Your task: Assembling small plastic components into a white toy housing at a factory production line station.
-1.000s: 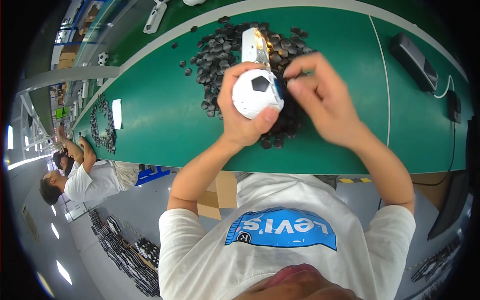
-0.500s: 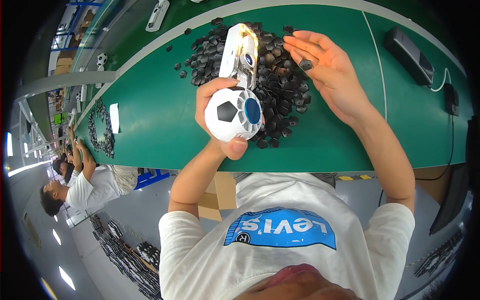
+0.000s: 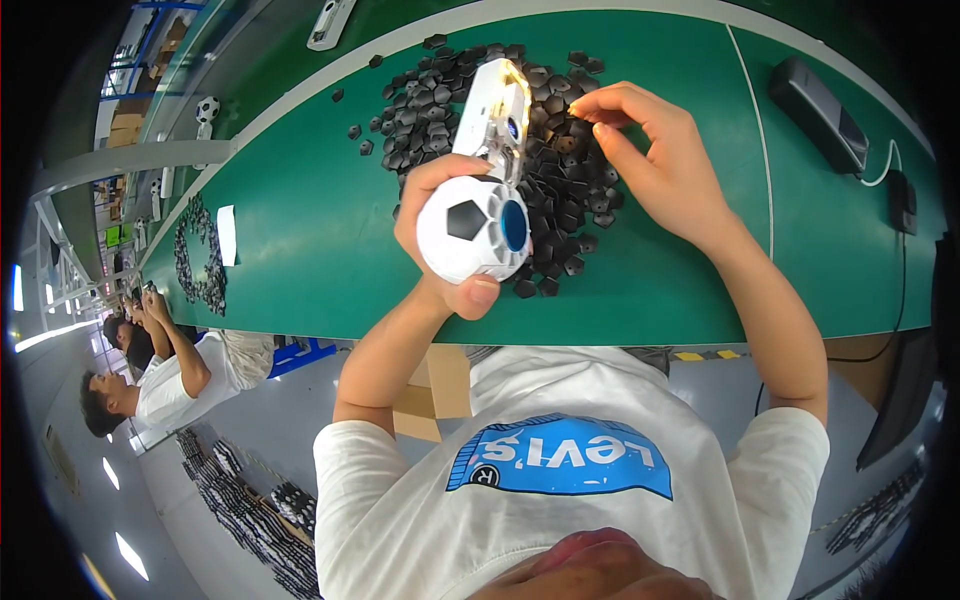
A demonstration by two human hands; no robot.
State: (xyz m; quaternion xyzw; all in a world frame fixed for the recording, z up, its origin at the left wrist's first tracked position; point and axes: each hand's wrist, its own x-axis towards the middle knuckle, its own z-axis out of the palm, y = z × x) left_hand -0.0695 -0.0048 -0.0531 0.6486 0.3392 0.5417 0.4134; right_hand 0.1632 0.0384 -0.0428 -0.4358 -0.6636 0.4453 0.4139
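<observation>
My left hand [image 3: 433, 215] is closed round a white device whose near end is a football-patterned ball [image 3: 470, 232] with a black pentagon and a dark blue disc. Its flat white body [image 3: 492, 115] points away from me, lit yellow along one edge. Black pentagon pieces [image 3: 565, 195] lie in a heap under and around it. My right hand [image 3: 640, 140] hovers at the heap's right side. Its fingers are curled, with thumb and index tips apart, and no piece shows between them.
On the right of the green table [image 3: 680, 290] lie a black box-shaped device [image 3: 820, 115] and a black adapter [image 3: 902, 198] with cables. A white paper [image 3: 228, 236] and more black pieces [image 3: 200, 260] are at left. Co-workers [image 3: 170, 375] sit farther left.
My right hand has turned and its fingers have curled toward the heap; the black pentagon piece seen at them earlier no longer shows there. The device in my left hand has shifted slightly right.
</observation>
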